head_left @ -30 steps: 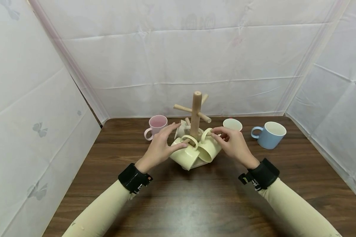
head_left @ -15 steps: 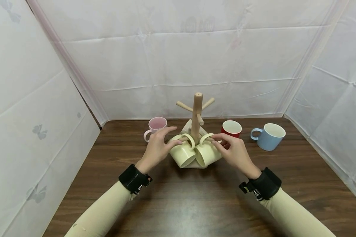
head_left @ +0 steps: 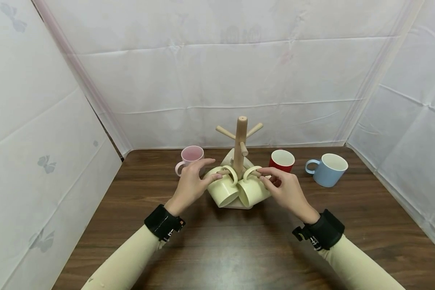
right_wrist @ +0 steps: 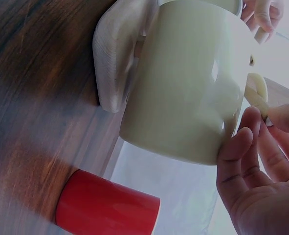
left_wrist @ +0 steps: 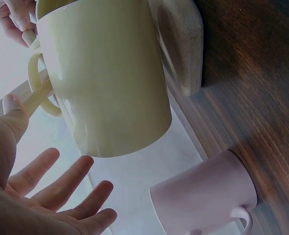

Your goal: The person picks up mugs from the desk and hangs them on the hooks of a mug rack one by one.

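A wooden mug tree (head_left: 241,141) stands mid-table with two pale yellow mugs hanging by their handles from its front lower pegs. The left yellow mug (head_left: 222,192) and the right yellow mug (head_left: 253,192) tilt with their mouths toward each other. My left hand (head_left: 191,183) has its thumb against the left peg (left_wrist: 36,98), its other fingers spread straight and apart from the mug in the left wrist view. With thumb and fingertips, my right hand (head_left: 288,191) pinches the end of the right peg (right_wrist: 257,102); its other fingers lie by the mug's bottom.
Behind my left hand is a pink mug (head_left: 192,154). A red mug (head_left: 282,162), white inside, stands behind my right hand, and a light blue mug (head_left: 329,173) farther right. White cloth walls (head_left: 203,80) enclose the back and sides.
The mug tree has turned, its front side swinging left, mostly in the first half second. Both hanging yellow mugs turned with it. My hands stayed at the pegs with small shifts.
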Demonstrator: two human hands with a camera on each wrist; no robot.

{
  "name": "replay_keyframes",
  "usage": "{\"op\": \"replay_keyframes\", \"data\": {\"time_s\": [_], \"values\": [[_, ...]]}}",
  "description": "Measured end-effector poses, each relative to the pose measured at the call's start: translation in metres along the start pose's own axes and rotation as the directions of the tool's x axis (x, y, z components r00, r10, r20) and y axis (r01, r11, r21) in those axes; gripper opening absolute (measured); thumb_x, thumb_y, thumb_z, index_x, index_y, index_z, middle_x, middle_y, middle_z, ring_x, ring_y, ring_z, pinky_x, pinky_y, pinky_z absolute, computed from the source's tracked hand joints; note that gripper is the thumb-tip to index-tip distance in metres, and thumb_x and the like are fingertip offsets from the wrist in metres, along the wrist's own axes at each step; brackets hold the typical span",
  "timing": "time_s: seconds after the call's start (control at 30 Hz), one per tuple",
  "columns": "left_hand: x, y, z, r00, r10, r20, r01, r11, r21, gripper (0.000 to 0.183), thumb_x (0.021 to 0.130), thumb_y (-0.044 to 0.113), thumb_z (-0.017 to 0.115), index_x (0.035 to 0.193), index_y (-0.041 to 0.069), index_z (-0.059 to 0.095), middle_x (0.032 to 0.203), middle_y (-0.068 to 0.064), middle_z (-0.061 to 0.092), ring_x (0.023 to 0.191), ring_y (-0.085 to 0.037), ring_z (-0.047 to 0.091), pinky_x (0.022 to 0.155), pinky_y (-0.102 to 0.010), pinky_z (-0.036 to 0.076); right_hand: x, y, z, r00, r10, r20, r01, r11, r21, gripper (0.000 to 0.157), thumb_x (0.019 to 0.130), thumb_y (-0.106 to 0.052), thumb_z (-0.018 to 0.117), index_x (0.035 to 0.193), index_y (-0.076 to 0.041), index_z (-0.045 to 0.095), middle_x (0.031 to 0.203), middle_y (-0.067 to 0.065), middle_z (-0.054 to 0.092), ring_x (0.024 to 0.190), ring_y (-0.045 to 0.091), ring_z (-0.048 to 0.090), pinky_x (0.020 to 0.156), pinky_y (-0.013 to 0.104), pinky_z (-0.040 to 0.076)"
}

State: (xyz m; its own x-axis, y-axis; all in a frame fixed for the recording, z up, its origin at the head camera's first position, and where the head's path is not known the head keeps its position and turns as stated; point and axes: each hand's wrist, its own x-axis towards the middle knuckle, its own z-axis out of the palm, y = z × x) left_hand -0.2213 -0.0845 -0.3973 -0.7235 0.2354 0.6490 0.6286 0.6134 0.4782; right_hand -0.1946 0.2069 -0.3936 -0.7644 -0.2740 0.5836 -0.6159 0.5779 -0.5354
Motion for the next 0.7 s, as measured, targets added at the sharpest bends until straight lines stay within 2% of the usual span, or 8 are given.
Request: {"op": "replay_keyframes", "data": {"time_s": [0.37, 0.53, 0.7], "values": [[0.000, 0.002, -0.003, 0.999, 0.053, -0.011, -0.053, 0.998, 0.031, 0.050, 0.078, 0.044, 0.070, 0.115, 0.011, 0.062, 0.110, 0.000, 0.064, 0.106, -0.011, 0.054, 0.088, -0.037, 0.044, 0.009, 0.013, -0.012, 0.993, -0.094, 0.069, 0.096, 0.995, -0.030, 0.023, 0.088, -0.020, 0.064, 0.110, -0.020, 0.066, 0.083, -0.010, 0.062, 0.062, 0.004, 0.051, 0.048, 0.027, 0.045], [-0.001, 0.001, -0.003, 0.995, 0.096, -0.015, -0.096, 0.995, 0.042, 0.047, 0.081, 0.041, 0.069, 0.117, 0.011, 0.061, 0.114, -0.003, 0.062, 0.111, -0.014, 0.051, 0.093, -0.038, 0.042, 0.014, 0.033, -0.026, 0.981, -0.183, 0.060, 0.190, 0.970, -0.152, 0.027, 0.085, -0.014, 0.067, 0.112, -0.015, 0.065, 0.098, -0.003, 0.064, 0.070, 0.006, 0.049, 0.054, 0.032, 0.046], [-0.004, 0.000, -0.004, 0.993, 0.116, -0.023, -0.115, 0.991, 0.070, 0.048, 0.082, 0.040, 0.068, 0.119, 0.010, 0.060, 0.122, -0.011, 0.057, 0.117, -0.024, 0.047, 0.097, -0.045, 0.038, 0.018, 0.057, -0.043, 0.971, -0.224, 0.085, 0.239, 0.921, -0.308, 0.040, 0.079, -0.016, 0.072, 0.118, -0.011, 0.061, 0.112, 0.010, 0.059, 0.089, 0.023, 0.047, 0.068, 0.040, 0.043]]}}
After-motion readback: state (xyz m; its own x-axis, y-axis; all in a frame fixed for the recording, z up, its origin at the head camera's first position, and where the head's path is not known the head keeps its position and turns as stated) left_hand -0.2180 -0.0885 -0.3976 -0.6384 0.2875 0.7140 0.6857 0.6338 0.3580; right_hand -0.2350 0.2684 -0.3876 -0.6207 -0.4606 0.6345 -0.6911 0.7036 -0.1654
